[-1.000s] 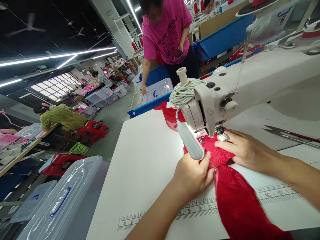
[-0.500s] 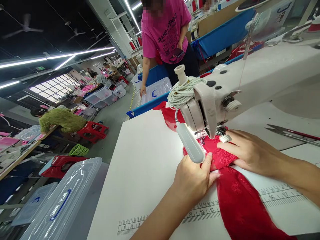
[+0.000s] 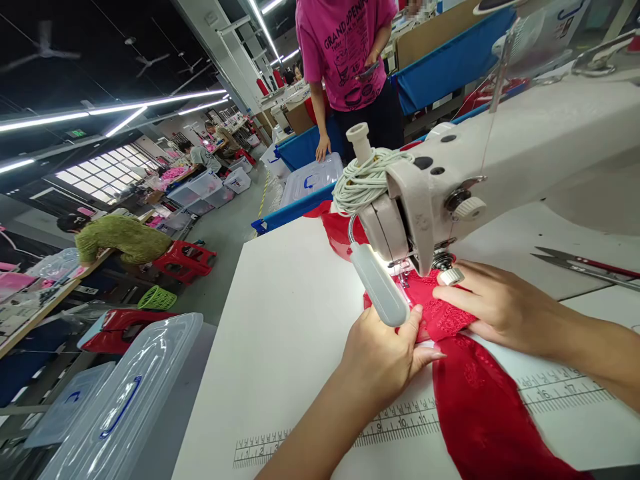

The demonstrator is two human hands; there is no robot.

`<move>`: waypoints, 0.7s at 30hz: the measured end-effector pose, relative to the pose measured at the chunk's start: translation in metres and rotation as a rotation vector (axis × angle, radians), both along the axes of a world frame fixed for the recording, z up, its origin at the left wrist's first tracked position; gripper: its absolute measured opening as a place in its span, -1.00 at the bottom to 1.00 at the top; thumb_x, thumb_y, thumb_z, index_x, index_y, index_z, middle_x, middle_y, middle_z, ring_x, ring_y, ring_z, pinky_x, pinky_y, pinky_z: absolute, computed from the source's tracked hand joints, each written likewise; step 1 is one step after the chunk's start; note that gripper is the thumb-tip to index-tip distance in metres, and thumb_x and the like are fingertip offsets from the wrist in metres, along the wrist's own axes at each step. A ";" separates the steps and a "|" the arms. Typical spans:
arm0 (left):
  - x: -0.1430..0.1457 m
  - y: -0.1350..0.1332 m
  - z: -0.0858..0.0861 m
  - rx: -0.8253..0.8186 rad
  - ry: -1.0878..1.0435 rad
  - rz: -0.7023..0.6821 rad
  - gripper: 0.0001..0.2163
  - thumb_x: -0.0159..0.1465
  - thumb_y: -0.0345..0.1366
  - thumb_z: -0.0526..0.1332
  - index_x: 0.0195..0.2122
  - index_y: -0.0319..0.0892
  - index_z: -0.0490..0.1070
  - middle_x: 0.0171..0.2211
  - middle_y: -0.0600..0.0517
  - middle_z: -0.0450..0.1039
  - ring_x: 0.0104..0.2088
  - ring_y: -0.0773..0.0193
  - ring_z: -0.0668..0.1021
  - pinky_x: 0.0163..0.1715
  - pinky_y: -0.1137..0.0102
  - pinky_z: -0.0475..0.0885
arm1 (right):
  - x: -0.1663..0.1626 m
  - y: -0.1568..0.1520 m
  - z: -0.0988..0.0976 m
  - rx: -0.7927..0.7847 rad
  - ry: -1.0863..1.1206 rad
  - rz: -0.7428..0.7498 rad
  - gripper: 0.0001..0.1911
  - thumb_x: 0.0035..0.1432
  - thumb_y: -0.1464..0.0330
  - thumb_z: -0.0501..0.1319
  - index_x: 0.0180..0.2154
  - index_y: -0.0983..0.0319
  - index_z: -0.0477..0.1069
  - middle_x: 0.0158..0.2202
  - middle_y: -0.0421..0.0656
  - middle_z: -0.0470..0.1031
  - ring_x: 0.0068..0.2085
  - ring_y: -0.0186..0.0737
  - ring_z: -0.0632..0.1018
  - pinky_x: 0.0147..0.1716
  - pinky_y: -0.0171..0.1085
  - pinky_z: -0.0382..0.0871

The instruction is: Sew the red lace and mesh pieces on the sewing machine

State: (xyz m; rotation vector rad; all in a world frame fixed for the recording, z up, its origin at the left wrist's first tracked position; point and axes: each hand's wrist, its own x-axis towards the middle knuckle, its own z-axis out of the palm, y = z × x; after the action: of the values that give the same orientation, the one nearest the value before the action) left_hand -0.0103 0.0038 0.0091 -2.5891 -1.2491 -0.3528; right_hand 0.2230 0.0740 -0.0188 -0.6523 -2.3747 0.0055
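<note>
A strip of red lace fabric [image 3: 475, 407] runs from the table's near edge up under the needle of a white sewing machine [image 3: 500, 167]. My left hand [image 3: 383, 363] lies on the fabric's left edge just below the machine's white lamp [image 3: 380, 285], fingers together and pressing the cloth flat. My right hand [image 3: 495, 303] rests flat on the fabric to the right of the needle, fingers stretched toward the presser foot. More red fabric [image 3: 340, 230] trails out behind the machine.
Scissors [image 3: 585, 267] lie on the white table [image 3: 290, 320] at the right. A printed ruler [image 3: 400, 420] runs along the near edge. Clear lidded bins [image 3: 125, 393] stand left of the table. A person in a pink shirt [image 3: 350, 47] stands behind at a blue-edged table.
The person in pink has straightened and stepped slightly right. My hands have shifted only a little on the fabric; my left fingers have stretched out a bit more.
</note>
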 end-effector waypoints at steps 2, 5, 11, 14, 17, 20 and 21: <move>0.000 0.000 -0.001 -0.005 0.006 0.007 -0.45 0.44 0.13 0.12 0.14 -0.24 0.53 -0.08 -0.22 0.61 -0.26 0.07 0.58 -0.41 0.30 0.56 | 0.000 0.001 -0.001 0.001 0.004 0.006 -0.70 -0.02 0.66 0.08 -0.30 0.19 0.35 -0.34 -0.14 0.28 -0.34 -0.12 0.32 -0.42 -0.18 0.21; 0.000 0.001 -0.001 -0.023 0.006 0.019 -0.40 0.44 0.18 0.06 0.16 -0.25 0.51 -0.07 -0.23 0.60 -0.20 0.06 0.58 -0.32 0.27 0.59 | 0.000 0.002 -0.004 0.004 0.002 0.001 -0.69 -0.02 0.66 0.07 -0.29 0.19 0.36 -0.33 -0.13 0.30 -0.34 -0.12 0.34 -0.43 -0.18 0.21; 0.000 0.008 0.000 -0.026 -0.039 0.014 -0.35 0.45 0.23 -0.04 0.07 -0.24 0.55 -0.05 -0.22 0.58 -0.18 0.07 0.55 -0.27 0.28 0.57 | 0.000 0.005 0.001 0.033 -0.017 -0.024 -0.69 -0.04 0.65 0.02 -0.34 0.18 0.34 -0.35 -0.12 0.31 -0.37 -0.14 0.35 -0.45 -0.20 0.27; 0.000 0.011 0.001 -0.028 -0.048 -0.001 -0.36 0.46 0.22 -0.06 0.02 -0.25 0.57 -0.08 -0.21 0.58 -0.22 0.09 0.53 -0.25 0.27 0.55 | -0.001 0.006 0.008 0.028 -0.057 -0.007 -0.73 -0.01 0.64 0.04 -0.35 0.18 0.33 -0.36 -0.12 0.33 -0.39 -0.16 0.37 -0.48 -0.23 0.29; -0.001 0.012 0.003 -0.023 -0.065 -0.004 -0.31 0.48 0.21 -0.16 0.00 -0.26 0.57 -0.07 -0.22 0.57 -0.22 0.10 0.52 -0.23 0.27 0.54 | -0.001 0.006 0.009 0.030 -0.063 0.000 -0.74 0.05 0.61 0.05 -0.30 0.20 0.37 -0.35 -0.11 0.36 -0.38 -0.15 0.40 -0.48 -0.22 0.32; -0.002 0.012 0.003 -0.039 -0.081 0.012 -0.29 0.48 0.21 -0.20 0.00 -0.25 0.56 -0.10 -0.20 0.57 -0.19 0.09 0.52 -0.23 0.29 0.53 | 0.000 0.007 0.006 0.024 -0.067 -0.014 -0.69 0.08 0.62 0.04 -0.21 0.21 0.40 -0.33 -0.11 0.36 -0.39 -0.14 0.40 -0.49 -0.21 0.29; -0.002 0.012 0.003 -0.043 -0.081 0.016 -0.30 0.47 0.22 -0.18 0.01 -0.25 0.55 -0.11 -0.19 0.57 -0.18 0.09 0.53 -0.23 0.29 0.53 | 0.000 0.007 0.005 0.021 -0.073 -0.016 -0.68 0.08 0.62 0.04 -0.20 0.21 0.40 -0.33 -0.11 0.35 -0.38 -0.14 0.40 -0.49 -0.22 0.29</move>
State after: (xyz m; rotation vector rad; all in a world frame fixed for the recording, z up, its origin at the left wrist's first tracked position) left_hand -0.0123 0.0154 0.0119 -2.6230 -1.3180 -0.4368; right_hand 0.2229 0.0811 -0.0136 -0.6726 -2.4363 -0.0510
